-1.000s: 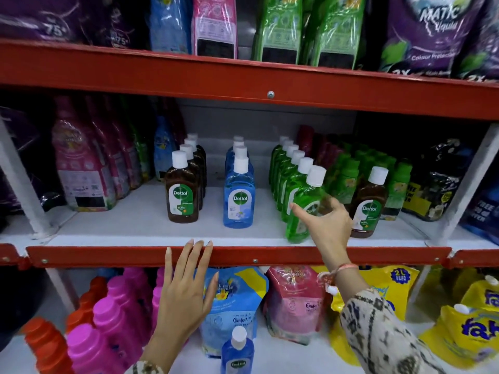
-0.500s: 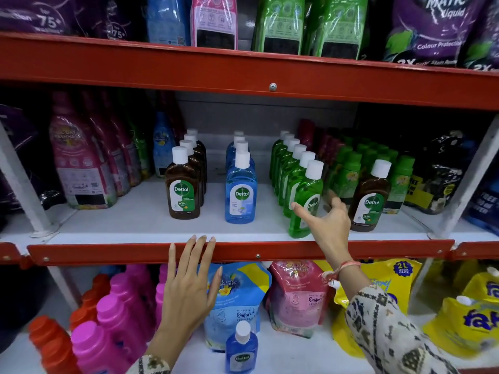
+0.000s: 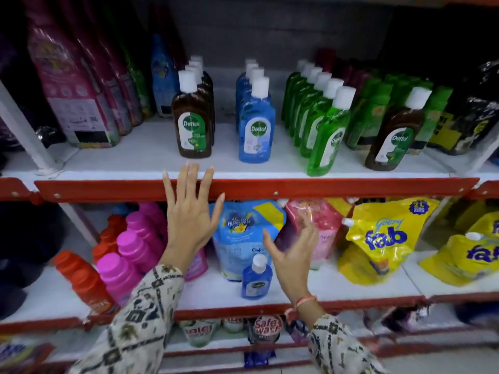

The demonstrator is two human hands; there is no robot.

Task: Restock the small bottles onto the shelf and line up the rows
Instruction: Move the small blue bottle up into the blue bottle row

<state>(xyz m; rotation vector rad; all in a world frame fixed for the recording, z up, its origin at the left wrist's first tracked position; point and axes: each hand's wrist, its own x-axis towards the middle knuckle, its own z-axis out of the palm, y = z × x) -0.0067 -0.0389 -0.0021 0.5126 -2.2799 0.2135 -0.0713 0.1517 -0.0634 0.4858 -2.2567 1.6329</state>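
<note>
right hand [image 3: 293, 255] has dropped from the green row [image 3: 316, 112], spread empty beside the small blue bottle [image 3: 256, 279]; left hand [image 3: 190, 220] stays spread.

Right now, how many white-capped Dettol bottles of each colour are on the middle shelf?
Brown bottles: 5 (4 in the left row, 1 alone at the right)
Blue bottles: 4
Green bottles: 6
Total: 15, counted by the caps that show.
</note>
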